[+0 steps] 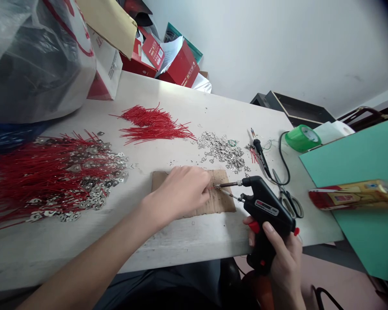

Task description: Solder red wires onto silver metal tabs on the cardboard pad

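My left hand (184,189) is closed in a pinch over a piece of cardboard (224,202), with a short bit of red wire showing at its fingertips. My right hand (282,254) grips a black soldering gun (266,206) with a red trigger. The gun's tip meets a small metal piece (217,186) beside my left fingers. Behind the cardboard lie a heap of small metal tabs (221,148) and a bundle of red wires (155,125). At the left is a large pile of red wires with metal tabs attached (52,172).
A pen-type soldering iron (260,153) and scissors (289,200) lie at the right, near green tape (303,137). A plastic bag (39,60) stands at the back left, with red boxes (181,66) behind the table. A yellow-and-red packet (352,194) rests on a green surface.
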Tool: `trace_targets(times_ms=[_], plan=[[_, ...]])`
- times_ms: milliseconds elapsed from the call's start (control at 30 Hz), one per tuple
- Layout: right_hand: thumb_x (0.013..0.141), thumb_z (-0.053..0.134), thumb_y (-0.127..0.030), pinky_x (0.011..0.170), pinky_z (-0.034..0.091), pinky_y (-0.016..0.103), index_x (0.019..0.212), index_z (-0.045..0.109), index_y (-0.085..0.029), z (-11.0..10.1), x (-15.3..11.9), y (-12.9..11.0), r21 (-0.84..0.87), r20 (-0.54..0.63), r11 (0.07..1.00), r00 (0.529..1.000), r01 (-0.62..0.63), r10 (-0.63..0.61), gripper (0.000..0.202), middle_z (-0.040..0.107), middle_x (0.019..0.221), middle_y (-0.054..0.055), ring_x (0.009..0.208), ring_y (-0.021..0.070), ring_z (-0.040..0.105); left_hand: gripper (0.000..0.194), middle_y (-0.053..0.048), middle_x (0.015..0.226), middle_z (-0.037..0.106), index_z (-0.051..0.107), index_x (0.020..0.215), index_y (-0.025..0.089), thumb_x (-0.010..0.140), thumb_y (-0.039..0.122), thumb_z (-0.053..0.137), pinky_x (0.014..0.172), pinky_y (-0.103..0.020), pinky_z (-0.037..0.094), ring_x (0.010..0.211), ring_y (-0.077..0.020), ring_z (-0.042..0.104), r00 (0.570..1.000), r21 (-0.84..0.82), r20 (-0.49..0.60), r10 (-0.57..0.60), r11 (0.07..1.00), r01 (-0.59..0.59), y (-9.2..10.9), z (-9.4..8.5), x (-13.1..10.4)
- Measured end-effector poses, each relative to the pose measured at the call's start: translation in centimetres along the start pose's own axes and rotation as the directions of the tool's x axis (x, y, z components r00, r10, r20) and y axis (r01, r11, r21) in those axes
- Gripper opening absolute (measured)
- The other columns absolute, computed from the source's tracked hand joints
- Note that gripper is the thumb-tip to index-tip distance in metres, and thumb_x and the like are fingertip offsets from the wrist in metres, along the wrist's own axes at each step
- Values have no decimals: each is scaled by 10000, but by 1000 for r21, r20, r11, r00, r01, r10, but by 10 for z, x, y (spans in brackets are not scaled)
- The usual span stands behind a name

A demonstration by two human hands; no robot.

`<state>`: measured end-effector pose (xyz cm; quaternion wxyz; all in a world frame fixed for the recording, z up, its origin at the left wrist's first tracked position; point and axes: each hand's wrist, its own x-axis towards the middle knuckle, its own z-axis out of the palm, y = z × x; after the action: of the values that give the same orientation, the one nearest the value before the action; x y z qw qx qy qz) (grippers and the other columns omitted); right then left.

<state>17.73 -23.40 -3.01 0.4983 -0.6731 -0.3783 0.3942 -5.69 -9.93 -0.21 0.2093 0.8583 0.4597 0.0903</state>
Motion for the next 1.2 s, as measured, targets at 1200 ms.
trace_targets(times_ms=[1200], plan=[[967, 690, -449, 401, 382, 273, 999, 820, -126, -2, 4, 7, 19, -28, 994, 994, 105, -105, 350, 628, 637, 62, 481, 173, 574, 175, -41, 810, 735, 708, 812, 204, 835, 143, 546, 573, -315, 309, 674, -188, 616, 1000, 15, -19, 11, 1000, -11, 0, 1, 0]])
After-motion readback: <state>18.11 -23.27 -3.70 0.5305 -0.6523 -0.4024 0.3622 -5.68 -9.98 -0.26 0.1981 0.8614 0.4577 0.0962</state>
